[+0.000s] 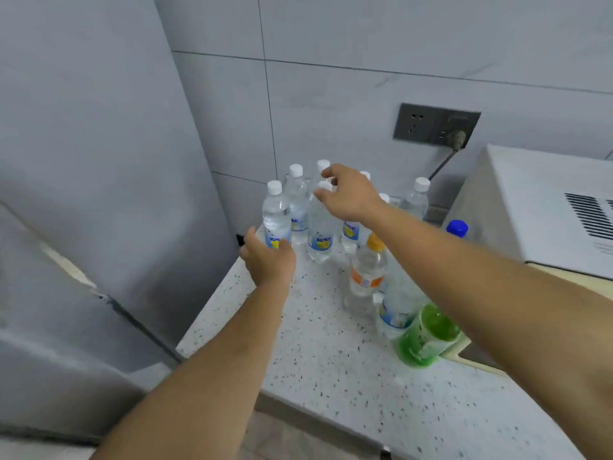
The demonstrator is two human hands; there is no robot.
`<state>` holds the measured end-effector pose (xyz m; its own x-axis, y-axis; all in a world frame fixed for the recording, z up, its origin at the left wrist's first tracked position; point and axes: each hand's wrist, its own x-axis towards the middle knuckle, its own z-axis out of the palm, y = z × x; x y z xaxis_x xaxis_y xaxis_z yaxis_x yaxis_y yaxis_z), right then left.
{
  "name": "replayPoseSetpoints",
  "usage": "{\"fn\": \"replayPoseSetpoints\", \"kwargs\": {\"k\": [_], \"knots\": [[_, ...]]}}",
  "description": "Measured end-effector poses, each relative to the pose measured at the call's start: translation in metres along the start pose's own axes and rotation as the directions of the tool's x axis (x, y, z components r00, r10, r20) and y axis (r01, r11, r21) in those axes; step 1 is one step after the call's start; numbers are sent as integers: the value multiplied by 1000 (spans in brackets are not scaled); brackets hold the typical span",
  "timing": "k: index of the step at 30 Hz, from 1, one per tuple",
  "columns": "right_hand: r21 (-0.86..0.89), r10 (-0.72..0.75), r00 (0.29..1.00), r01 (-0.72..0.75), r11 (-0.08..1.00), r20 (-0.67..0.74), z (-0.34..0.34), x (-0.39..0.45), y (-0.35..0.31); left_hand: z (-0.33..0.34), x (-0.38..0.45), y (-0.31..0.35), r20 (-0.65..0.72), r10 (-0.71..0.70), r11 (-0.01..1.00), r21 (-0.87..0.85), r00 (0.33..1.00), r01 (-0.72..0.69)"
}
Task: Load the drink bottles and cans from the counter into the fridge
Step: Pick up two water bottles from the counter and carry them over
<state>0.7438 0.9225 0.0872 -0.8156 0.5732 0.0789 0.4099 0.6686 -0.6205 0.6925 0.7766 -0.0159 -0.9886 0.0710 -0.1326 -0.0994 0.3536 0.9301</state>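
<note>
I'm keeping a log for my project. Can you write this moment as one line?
left hand: open beside front clear bottle | right hand: open over white-capped bottle | counter: bottles standing | nothing lifted

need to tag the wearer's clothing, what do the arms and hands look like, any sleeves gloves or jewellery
Both forearms are bare right to the frame edge, with no sleeves showing. The left hand and right hand wear no gloves, and no rings, watch or wristband can be seen. No markings are visible, though the picture is slightly blurred.
</note>
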Motion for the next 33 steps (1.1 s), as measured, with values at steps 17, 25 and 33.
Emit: {"fn": "replayPoseSetpoints", "kwargs": {"k": [17,25,33], "knots": [[-472,-47,963,172,865,266,19,60,29,32,59,52,231,436,655,582,870,-483],[-466,-28,960,161,870,279,24,12,10,6,-15,13,93,323,896,290,942,-336],[-363,-28,993,66,929,111,41,-64,4,-52,-63,-20,48,331,933,134,943,-334]]}}
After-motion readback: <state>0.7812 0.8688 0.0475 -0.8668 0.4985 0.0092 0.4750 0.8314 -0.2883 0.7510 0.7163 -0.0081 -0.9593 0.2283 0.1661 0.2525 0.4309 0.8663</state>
